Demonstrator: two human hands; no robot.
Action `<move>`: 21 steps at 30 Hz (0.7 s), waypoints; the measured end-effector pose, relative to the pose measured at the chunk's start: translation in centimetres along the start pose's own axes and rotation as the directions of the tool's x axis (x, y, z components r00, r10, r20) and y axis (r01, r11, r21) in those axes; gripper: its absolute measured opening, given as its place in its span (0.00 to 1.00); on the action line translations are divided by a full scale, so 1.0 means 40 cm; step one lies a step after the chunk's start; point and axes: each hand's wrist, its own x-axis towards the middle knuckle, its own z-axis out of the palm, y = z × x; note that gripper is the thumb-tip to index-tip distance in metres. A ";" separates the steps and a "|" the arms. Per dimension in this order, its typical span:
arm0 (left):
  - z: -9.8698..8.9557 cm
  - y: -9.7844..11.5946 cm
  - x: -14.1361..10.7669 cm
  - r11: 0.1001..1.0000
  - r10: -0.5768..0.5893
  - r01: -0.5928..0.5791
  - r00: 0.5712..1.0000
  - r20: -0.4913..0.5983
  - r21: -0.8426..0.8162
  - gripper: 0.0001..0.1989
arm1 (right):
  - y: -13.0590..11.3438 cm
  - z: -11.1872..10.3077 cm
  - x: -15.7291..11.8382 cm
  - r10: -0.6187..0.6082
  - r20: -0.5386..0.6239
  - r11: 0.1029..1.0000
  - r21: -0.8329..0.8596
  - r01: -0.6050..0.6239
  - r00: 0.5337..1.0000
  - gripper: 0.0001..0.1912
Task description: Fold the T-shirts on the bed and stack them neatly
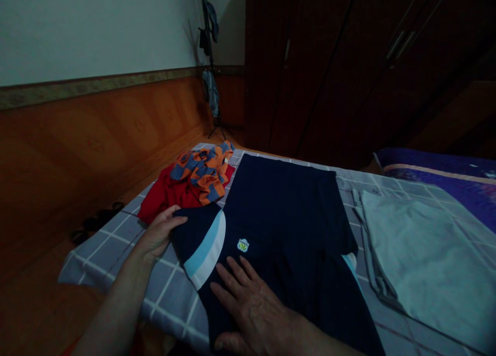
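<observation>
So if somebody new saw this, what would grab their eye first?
Probably the navy shirt spread mid-picture on the checked sheet, its sleeve pinched by the left hand, the right hand flat on it just below its small badge. Next, the bright red cloth and orange-and-blue garment bunched just beyond the left hand.

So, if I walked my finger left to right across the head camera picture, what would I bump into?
Some dark things → the left hand → the right hand, flat on the navy garment → the pale cloth.

a grey checked sheet (165, 294) carries a navy shirt (287, 206), red cloth (157, 195) and a folded pale garment (426, 258).
</observation>
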 end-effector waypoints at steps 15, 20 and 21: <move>0.115 -0.005 -0.042 0.968 0.131 -0.200 0.918 -0.374 -0.151 0.18 | -0.009 0.006 -0.009 -0.066 -0.064 0.997 -0.052 0.063 0.996 0.37; 0.217 -0.008 -0.118 0.801 0.433 -0.441 0.894 0.119 0.405 0.06 | -0.009 0.010 -0.011 -0.127 -0.080 0.983 -0.147 0.114 0.989 0.36; 0.232 -0.013 -0.130 0.723 0.380 -0.475 0.880 0.285 0.501 0.05 | -0.010 0.010 -0.010 -0.143 -0.092 0.977 -0.173 0.126 0.985 0.35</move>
